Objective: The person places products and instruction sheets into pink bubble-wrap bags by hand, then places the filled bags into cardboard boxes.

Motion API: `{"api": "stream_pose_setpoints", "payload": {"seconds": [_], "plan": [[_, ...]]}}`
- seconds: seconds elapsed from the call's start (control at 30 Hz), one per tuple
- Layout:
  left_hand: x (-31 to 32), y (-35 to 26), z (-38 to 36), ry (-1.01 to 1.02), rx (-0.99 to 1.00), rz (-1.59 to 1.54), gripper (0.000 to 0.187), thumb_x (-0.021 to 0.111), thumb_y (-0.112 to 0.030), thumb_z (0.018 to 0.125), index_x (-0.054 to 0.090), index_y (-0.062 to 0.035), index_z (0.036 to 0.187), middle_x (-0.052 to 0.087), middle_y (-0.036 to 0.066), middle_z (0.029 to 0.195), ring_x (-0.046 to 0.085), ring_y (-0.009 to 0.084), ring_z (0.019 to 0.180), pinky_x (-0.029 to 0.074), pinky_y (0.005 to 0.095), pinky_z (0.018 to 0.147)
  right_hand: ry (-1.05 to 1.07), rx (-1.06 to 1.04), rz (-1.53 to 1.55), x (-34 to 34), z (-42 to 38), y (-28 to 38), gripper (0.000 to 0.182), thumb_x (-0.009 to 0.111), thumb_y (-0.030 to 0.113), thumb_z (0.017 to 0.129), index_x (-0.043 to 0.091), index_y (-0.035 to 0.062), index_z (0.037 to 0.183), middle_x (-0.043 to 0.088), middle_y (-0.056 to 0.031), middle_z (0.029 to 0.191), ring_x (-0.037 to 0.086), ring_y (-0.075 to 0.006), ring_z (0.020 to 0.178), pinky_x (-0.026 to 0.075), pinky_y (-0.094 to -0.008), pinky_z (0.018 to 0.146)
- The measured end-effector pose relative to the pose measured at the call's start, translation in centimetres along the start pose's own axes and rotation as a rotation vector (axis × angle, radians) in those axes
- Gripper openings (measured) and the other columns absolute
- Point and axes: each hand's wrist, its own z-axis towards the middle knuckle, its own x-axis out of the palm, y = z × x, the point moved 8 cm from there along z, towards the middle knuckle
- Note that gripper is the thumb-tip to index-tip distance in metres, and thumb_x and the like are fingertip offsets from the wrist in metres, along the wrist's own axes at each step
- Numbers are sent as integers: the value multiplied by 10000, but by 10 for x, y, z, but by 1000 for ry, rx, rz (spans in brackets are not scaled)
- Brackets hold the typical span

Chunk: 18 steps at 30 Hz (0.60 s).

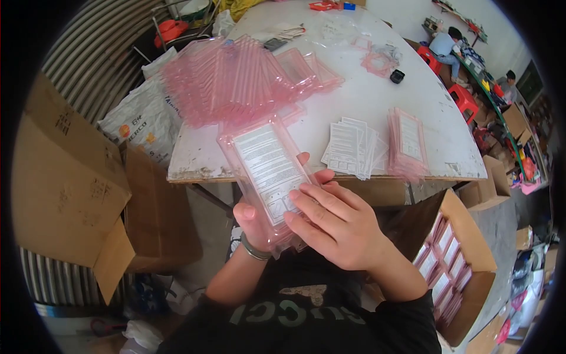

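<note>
A pink-edged clear plastic package [250, 177] with a printed white card [268, 162] inside is held over the table's front edge. My left hand [253, 227] grips it from beneath, the thumb at its left side. The fingers of my right hand [339, 224] lie on the card's lower right part. Behind the package spreads a large fanned pile of pink clear packages [227, 79]. To the right lie loose printed cards [348, 147], and beside them a stack of packages with cards [407, 141].
The white table [436, 118] has a small black object [397, 76] on it. An open carton [471, 283] at the lower right holds filled packages. Cardboard boxes [71, 177] stand at the left. Two people sit at a far bench at the upper right.
</note>
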Motion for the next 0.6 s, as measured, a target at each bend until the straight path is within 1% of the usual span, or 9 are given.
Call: {"api": "stream_pose_setpoints", "payload": {"seconds": [0.07, 0.17, 0.23, 0.3, 0.37, 0.4, 0.5, 0.53, 0.6], "plan": [[6, 5, 6, 87, -19, -46, 1082, 643, -581, 754, 199, 24, 1534, 473, 243, 1448, 482, 393, 1327, 398, 472, 1132, 26, -25, 28, 4, -13, -6, 358, 644, 169, 774, 672, 11, 1094, 653, -195, 1161, 648, -306, 1105, 532, -422, 873], [-18, 15, 7, -313, -81, 86, 861, 543, -512, 889, 272, 8, 1520, 475, 234, 1457, 511, 357, 1306, 418, 480, 1110, -44, 71, -76, -17, -43, -36, 335, 653, 133, 775, 689, 37, 1093, 675, -181, 1146, 667, -298, 1087, 556, -423, 853], [-41, 16, 7, -425, -185, 222, 618, 429, -417, 1004, 414, -4, 1462, 573, 194, 1339, 567, 306, 1225, 469, 485, 1039, -180, 212, -338, -50, -75, -76, 408, 663, 39, 722, 700, 81, 1127, 690, -161, 1147, 683, -320, 1045, 566, -413, 862], [-59, -6, 1, -515, -50, 347, 588, 450, -396, 1002, 435, -5, 1442, 600, 169, 1275, 587, 291, 1178, 482, 457, 1014, -180, 304, -561, -67, -104, -127, 416, 646, -14, 733, 698, 72, 1137, 694, -138, 1148, 679, -323, 1039, 564, -414, 866], [-70, -28, -7, -617, 30, 399, 547, 469, -356, 1003, 453, -7, 1424, 605, 153, 1258, 598, 267, 1143, 493, 429, 992, -123, 428, -587, -67, -146, -187, 437, 621, -44, 752, 684, 72, 1168, 673, -157, 1202, 650, -351, 1106, 541, -426, 915], [-72, -35, -9, -635, 60, 383, 511, 486, -314, 1002, 461, -16, 1417, 607, 145, 1250, 600, 253, 1133, 495, 404, 983, -85, 481, -561, -64, -162, -209, 447, 613, -54, 755, 679, 71, 1179, 662, -168, 1226, 632, -367, 1144, 525, -433, 947], [-76, -50, -18, -661, 117, 412, 430, 541, -241, 982, 491, -7, 1339, 616, 139, 1183, 613, 246, 1077, 507, 389, 930, 140, 657, -140, -46, -189, -244, 447, 591, -65, 773, 672, 65, 1193, 645, -174, 1275, 593, -362, 1220, 486, -440, 1006], [-75, -54, -22, -693, 123, 420, 406, 565, -197, 962, 501, -6, 1315, 617, 136, 1169, 619, 237, 1044, 508, 376, 905, 104, 633, -368, -52, -185, -239, 439, 591, -60, 780, 672, 59, 1194, 641, -181, 1283, 581, -349, 1242, 473, -433, 1017], [-88, -57, -33, -757, 145, 422, 401, 563, -194, 961, 503, -6, 1310, 620, 134, 1160, 621, 232, 1024, 508, 369, 891, -79, 640, -386, -66, -141, -218, 384, 639, -23, 785, 689, 58, 1157, 667, -163, 1220, 604, -322, 1196, 477, -420, 994]]}}
